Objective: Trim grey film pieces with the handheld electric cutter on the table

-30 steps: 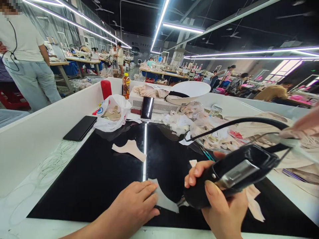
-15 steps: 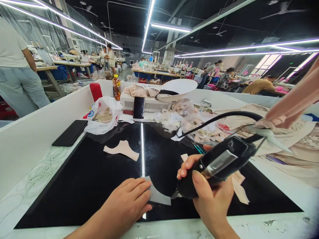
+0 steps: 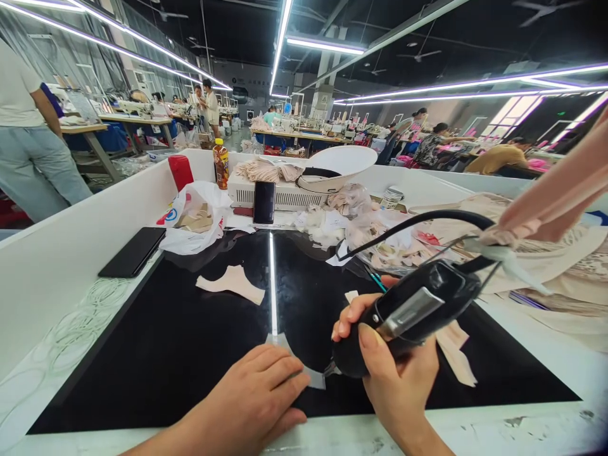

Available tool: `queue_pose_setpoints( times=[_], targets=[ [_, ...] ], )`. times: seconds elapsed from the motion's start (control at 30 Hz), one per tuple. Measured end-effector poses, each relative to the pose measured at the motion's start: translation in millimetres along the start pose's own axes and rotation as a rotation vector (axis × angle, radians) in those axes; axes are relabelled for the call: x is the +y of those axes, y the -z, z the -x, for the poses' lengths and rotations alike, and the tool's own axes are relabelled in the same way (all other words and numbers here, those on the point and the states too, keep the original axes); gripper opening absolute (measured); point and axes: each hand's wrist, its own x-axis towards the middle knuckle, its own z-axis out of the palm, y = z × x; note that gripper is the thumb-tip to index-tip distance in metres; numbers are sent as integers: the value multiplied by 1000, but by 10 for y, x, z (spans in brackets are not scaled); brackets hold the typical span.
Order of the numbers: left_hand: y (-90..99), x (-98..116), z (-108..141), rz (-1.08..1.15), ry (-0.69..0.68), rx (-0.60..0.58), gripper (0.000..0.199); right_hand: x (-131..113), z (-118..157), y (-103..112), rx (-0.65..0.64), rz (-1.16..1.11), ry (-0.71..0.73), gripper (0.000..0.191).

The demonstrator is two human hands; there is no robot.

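My left hand lies flat, palm down, over a translucent whitish curved piece on the black glossy panel; its fingers cover the middle of the piece. My right hand is wrapped round a black handheld tool with a silver plate and a cable. The tool's narrow metal tip is at the right end of the whitish piece. Farther back on the panel lies a beige curved fabric piece. Another beige strip lies right of my right hand.
Behind the panel are a white plastic bag, an upright phone and a bottle. A black flat case lies at the left. Bagged fabric scraps sit at the back right. Pink cloth hangs at the right. Several people are beyond the walls.
My left hand has shifted slightly right over the whitish piece, covering more of its middle. My right hand and the tool have moved slightly left, with the tip still by the piece's right end.
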Motion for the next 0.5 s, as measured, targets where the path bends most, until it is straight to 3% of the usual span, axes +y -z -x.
queue_pose_setpoints(
  times=[0.23,0.5],
  targets=[
    [-81,2,36,-2,-11,-19,30,-42,24,31,6,6,-11,44],
    [-50,2,26,1,-5,-41,31,-64,93,32,1,1,-28,43]
  ],
)
